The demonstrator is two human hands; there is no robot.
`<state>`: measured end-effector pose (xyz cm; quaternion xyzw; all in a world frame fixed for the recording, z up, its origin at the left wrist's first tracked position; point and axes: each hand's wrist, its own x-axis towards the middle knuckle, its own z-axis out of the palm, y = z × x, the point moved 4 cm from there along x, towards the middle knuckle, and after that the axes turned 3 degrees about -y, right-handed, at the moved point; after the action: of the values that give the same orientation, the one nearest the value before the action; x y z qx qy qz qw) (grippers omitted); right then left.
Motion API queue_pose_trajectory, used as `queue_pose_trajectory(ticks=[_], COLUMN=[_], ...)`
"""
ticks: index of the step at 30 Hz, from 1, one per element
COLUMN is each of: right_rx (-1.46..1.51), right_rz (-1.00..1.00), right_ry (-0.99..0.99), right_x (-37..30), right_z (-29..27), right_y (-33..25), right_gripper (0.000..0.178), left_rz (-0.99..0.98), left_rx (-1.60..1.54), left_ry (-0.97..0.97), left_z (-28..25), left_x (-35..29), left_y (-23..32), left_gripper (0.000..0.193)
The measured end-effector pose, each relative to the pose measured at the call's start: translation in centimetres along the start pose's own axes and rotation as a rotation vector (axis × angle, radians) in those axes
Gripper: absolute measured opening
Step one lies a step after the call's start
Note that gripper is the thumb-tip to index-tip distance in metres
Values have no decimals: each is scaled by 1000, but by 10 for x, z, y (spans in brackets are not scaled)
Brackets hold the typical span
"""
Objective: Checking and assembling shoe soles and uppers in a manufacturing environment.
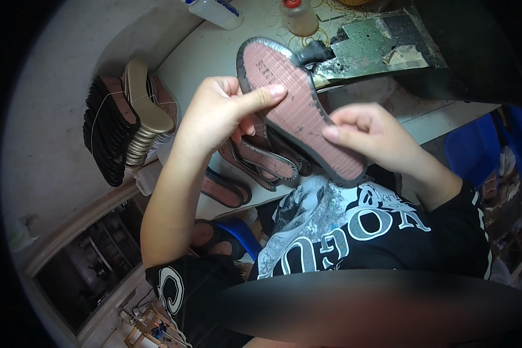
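A sandal insole [307, 119] with a reddish-brown underside and a black edge folded over in small pleats is held up in front of me. Its wide end points up and away, and a black strap piece [314, 53] sticks out on the right of that end. My left hand [229, 110] grips the left edge, thumb flat on the underside. Around the narrower part, on the right edge, my right hand [359, 130] is closed with its thumb on top. Below the held piece, more insoles [267, 162] of the same kind lie on the table, partly hidden.
Tied stacks of black insoles [111, 127] and beige insoles [145, 110] rest by the wall at left. On the table [200, 58] stand a white bottle [216, 13] and a red-capped jar [300, 20]. A stained green board [383, 46] lies at the back right, near blue plastic [475, 145].
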<state>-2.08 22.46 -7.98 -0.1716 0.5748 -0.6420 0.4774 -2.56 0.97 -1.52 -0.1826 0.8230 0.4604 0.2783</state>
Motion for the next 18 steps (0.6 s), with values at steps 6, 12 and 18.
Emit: queue_pose_trajectory(ticks=[6, 12, 18], right_rx=[113, 219, 123], right_rz=[202, 107, 129], right_ry=[-22, -23, -177], right_x=[-18, -7, -23], right_z=[5, 32, 67], right_y=[6, -13, -13], right_gripper=[31, 29, 23], left_rz=[68, 283, 569], left_rx=[5, -434, -1101], left_ry=[150, 197, 133], left_z=[-10, -12, 30], left_x=[8, 0, -45], left_y=[-8, -7, -41], left_gripper=[48, 37, 29])
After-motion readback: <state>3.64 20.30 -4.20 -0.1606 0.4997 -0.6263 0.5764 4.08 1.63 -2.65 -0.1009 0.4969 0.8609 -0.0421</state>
